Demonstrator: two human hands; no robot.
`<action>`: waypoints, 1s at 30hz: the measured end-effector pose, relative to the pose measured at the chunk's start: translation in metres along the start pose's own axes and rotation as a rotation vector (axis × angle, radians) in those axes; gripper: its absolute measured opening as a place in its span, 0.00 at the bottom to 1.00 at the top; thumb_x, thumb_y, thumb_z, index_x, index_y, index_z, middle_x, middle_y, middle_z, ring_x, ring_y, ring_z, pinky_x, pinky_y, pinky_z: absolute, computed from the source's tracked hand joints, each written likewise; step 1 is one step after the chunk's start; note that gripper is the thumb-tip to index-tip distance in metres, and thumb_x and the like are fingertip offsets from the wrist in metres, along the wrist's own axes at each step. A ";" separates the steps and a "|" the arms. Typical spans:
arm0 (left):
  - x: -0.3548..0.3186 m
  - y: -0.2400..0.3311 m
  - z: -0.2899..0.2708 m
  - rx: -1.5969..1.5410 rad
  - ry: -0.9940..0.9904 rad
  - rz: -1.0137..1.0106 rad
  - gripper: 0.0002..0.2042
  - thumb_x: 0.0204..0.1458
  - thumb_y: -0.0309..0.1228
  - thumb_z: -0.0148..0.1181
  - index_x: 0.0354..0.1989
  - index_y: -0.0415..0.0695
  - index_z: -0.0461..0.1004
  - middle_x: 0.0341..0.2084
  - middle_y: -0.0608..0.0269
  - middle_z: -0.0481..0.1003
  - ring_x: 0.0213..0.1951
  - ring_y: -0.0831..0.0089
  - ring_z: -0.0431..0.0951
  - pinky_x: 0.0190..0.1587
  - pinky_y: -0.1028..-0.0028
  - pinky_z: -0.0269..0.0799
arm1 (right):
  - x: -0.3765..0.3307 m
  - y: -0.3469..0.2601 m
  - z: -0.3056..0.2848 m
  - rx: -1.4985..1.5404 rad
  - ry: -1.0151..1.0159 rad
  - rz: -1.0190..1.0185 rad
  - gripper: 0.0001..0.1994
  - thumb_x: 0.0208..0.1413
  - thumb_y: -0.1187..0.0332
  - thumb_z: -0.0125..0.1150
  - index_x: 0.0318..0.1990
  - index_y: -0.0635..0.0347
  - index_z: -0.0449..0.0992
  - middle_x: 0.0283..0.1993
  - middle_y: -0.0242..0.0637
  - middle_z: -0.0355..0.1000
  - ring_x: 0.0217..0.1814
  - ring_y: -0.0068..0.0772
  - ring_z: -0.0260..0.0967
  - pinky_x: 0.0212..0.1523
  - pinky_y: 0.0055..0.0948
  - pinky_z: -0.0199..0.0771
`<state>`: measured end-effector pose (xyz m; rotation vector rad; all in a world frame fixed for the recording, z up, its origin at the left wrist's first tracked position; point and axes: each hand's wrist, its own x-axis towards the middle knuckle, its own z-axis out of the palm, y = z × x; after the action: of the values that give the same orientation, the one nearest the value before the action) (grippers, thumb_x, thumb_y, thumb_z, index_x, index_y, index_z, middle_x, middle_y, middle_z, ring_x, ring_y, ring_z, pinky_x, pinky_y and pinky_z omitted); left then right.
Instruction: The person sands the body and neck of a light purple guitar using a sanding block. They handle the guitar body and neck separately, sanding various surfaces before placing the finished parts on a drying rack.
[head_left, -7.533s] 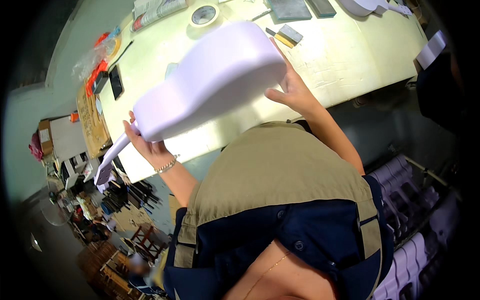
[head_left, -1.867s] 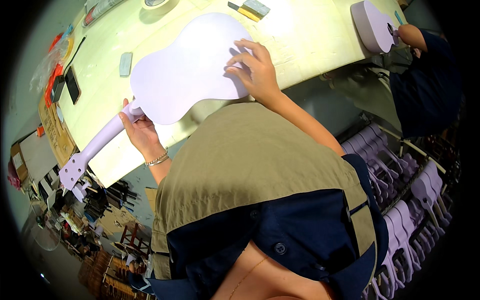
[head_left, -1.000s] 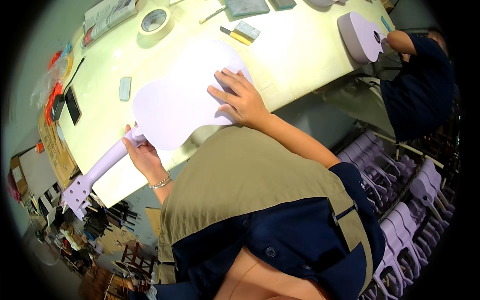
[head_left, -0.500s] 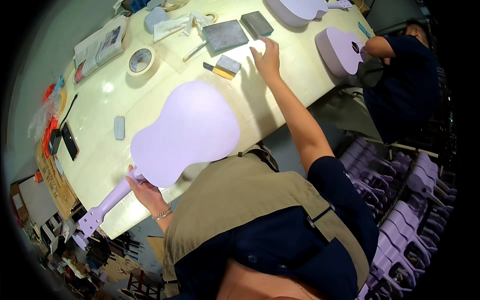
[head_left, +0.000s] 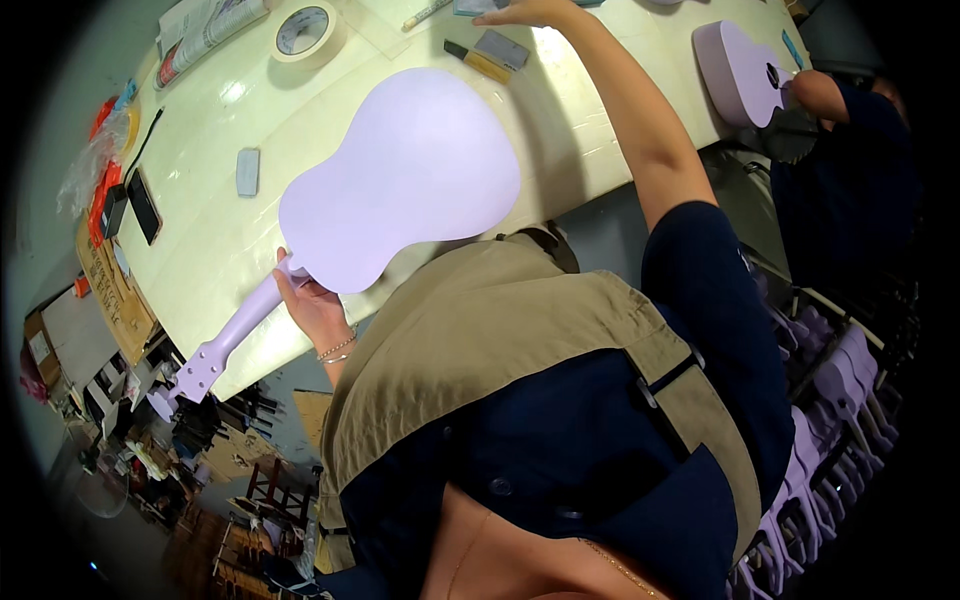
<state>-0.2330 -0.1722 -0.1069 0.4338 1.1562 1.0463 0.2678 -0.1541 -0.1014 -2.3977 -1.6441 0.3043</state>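
A pale purple ukulele lies with its back facing up across the near edge of the table, its headstock pointing to the lower left. My left hand is wrapped round its neck, close to where the neck meets the body. My right hand reaches to the top edge of the view, over a grey-green flat block. Its fingers are stretched toward the left and partly cut off, and whether they touch the block is unclear. Just nearer lie a small grey block and a yellow-and-black tool.
A tape roll, folded newspaper, small grey pad and phone lie on the table. At right, a co-worker handles another purple ukulele. Racked purple instruments stand at lower right.
The view has tilted, so the table and ukulele sit higher in it. My right hand, spread beside the blocks before, is now over a block. My left hand still holds the neck.
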 end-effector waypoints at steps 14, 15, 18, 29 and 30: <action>-0.026 0.008 0.005 0.100 -0.027 -0.062 0.27 0.58 0.43 0.52 0.63 0.43 0.59 0.51 0.57 0.69 0.51 0.68 0.71 0.53 0.69 0.68 | -0.219 -0.133 0.015 0.178 0.075 -0.306 0.54 0.41 0.31 0.56 0.69 0.61 0.47 0.72 0.56 0.38 0.75 0.55 0.31 0.68 0.63 0.26; -0.033 0.012 0.008 0.123 -0.040 -0.029 0.28 0.58 0.43 0.52 0.63 0.42 0.58 0.52 0.55 0.68 0.51 0.67 0.70 0.54 0.68 0.67 | -0.217 -0.138 0.018 0.164 0.093 -0.284 0.56 0.41 0.28 0.53 0.69 0.63 0.46 0.72 0.57 0.37 0.75 0.56 0.30 0.68 0.63 0.25; -0.044 0.018 0.020 0.177 -0.091 0.042 0.30 0.59 0.41 0.51 0.64 0.35 0.53 0.54 0.47 0.66 0.55 0.61 0.68 0.58 0.65 0.64 | -0.221 -0.209 0.009 0.175 0.018 -0.478 0.54 0.42 0.25 0.45 0.70 0.57 0.47 0.73 0.55 0.38 0.76 0.53 0.31 0.69 0.59 0.28; -0.060 0.022 0.040 0.231 -0.094 0.139 0.28 0.60 0.40 0.49 0.62 0.33 0.56 0.54 0.40 0.65 0.55 0.57 0.69 0.58 0.62 0.66 | -0.200 -0.231 0.014 0.479 0.168 -0.607 0.46 0.52 0.29 0.34 0.69 0.54 0.50 0.72 0.49 0.45 0.75 0.49 0.39 0.71 0.52 0.35; -0.059 0.026 0.037 0.225 -0.091 0.124 0.28 0.60 0.40 0.49 0.62 0.33 0.56 0.54 0.40 0.65 0.55 0.58 0.69 0.58 0.62 0.66 | -0.194 -0.237 0.013 0.562 0.133 -0.625 0.45 0.52 0.31 0.37 0.69 0.54 0.50 0.72 0.49 0.44 0.75 0.50 0.39 0.71 0.52 0.36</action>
<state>-0.2132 -0.2017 -0.0418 0.7320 1.1812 0.9958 -0.0155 -0.2518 -0.0352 -1.3993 -1.8336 0.4099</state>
